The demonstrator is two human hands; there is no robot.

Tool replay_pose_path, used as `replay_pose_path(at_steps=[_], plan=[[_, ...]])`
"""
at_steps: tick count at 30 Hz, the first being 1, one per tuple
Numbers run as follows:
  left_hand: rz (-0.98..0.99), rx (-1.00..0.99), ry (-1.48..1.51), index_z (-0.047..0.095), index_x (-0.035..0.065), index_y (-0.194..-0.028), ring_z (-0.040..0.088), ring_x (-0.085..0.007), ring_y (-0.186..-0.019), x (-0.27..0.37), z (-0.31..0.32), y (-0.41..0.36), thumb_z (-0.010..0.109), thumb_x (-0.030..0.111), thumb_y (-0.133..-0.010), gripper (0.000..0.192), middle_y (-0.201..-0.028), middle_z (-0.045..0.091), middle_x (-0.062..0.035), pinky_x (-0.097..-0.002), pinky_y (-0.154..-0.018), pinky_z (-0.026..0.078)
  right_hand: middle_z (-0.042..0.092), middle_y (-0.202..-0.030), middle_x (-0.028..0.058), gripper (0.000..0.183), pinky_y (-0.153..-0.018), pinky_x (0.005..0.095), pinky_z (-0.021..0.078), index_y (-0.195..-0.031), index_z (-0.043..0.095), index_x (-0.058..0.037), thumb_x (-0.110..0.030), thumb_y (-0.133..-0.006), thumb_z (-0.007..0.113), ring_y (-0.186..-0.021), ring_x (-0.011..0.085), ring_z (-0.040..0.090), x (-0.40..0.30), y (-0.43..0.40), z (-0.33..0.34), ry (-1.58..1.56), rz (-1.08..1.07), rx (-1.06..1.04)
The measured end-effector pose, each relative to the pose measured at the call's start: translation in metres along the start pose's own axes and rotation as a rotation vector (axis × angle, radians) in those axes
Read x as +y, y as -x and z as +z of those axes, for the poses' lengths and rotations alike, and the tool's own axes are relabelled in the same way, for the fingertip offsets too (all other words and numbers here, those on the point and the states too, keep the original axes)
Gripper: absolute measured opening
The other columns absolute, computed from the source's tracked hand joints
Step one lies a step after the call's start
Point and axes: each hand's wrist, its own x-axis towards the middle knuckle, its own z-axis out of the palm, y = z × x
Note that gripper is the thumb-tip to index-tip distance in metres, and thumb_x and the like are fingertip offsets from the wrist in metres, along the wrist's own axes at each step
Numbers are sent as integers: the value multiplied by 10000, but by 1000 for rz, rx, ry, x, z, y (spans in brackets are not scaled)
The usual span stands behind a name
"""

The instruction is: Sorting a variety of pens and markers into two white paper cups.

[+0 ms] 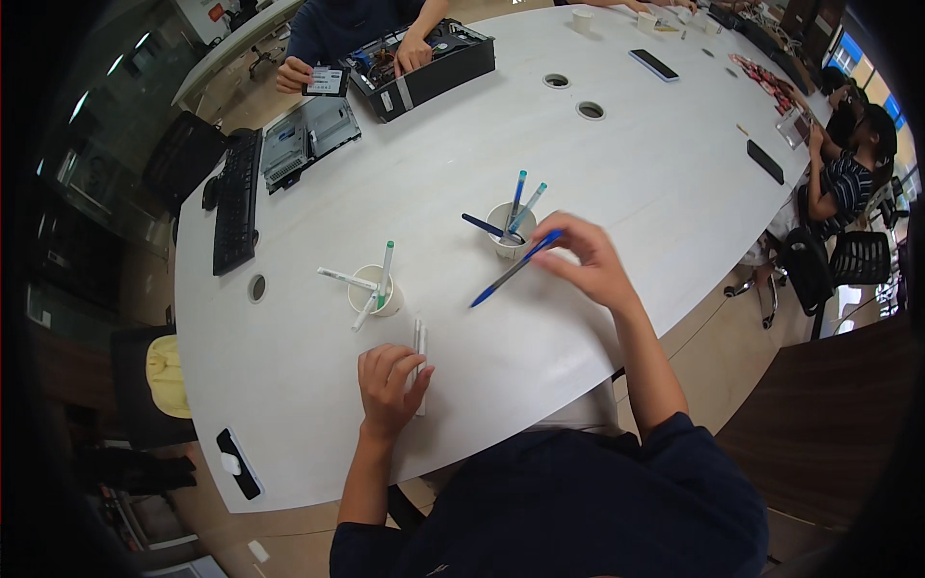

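Observation:
My right hand (587, 261) pinches a blue pen (498, 280) between thumb and fingers, its blue tip slanting down to the left. Close behind that pen is a paper cup (510, 249), holding a blue pen (518, 195), a teal-capped pen (532, 202) and a dark blue pen (480, 223). White pens (422, 339) lie side by side on the table under the fingers of my left hand (390, 383), with thumb and forefinger on them. Another paper cup (392, 303) stands beyond my left hand, with a green-capped pen (386, 264) and white pens (345, 277) in it.
Across the white table (448, 173) a person handles an open computer case (448, 72) and a small drive (327, 82). At left lie a metal cover (311, 137), a keyboard (238, 202) and a phone (242, 469) with a white case on it. Cable holes (590, 110) pierce the tabletop.

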Motion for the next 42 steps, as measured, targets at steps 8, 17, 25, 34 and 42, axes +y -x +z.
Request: replay_pose_path(at_steps=[8, 17, 25, 34, 42], plan=[[-46, -37, 32, 665, 91, -965, 613, -272, -960, -1, 4, -5, 808, 117, -797, 222, -998, 652, -54, -411, -831, 451, 635, -1005, 44, 177, -851, 302, 565, -1137, 652, 5, -20, -963, 670, -932, 130, 659, -2, -3, -23, 18, -72, 511], [-93, -109, 78, 665, 75, -908, 608, -286, -986, 1, 6, -6, 789, 77, -793, 169, -996, 648, -67, -411, -855, 452, 677, -950, 98, 168, -838, 308, 532, -1065, 681, 10, -21, -904, 719, -907, 193, 676, 20, -11, -7, 427, -174, 455], [-109, -119, 90, 669, 74, -898, 611, -282, -977, 2, 6, -7, 787, 75, -800, 154, -987, 652, -65, -409, -856, 452, 699, -1080, 132, 291, -869, 334, 521, -1105, 664, -3, -35, -834, 768, -996, 259, 686, 20, 3, -2, 495, -126, 344], [-167, -42, 67, 663, 56, -954, 620, -293, -893, -1, -1, -3, 737, 38, -839, 138, -948, 653, -94, -418, -793, 473, 630, -1028, 94, 290, -840, 380, 460, -1091, 669, -42, -67, -819, 769, -972, 254, 595, 17, 99, 35, 434, 205, 419], [-344, 27, 92, 662, 34, -1049, 617, -319, -827, -4, 8, -8, 628, 24, -922, 132, -895, 657, -124, -419, -747, 488, 615, -1025, 78, 199, -775, 398, 440, -1041, 693, -89, -85, -844, 723, -926, 269, 590, 6, 89, 62, 880, -10, -123]])
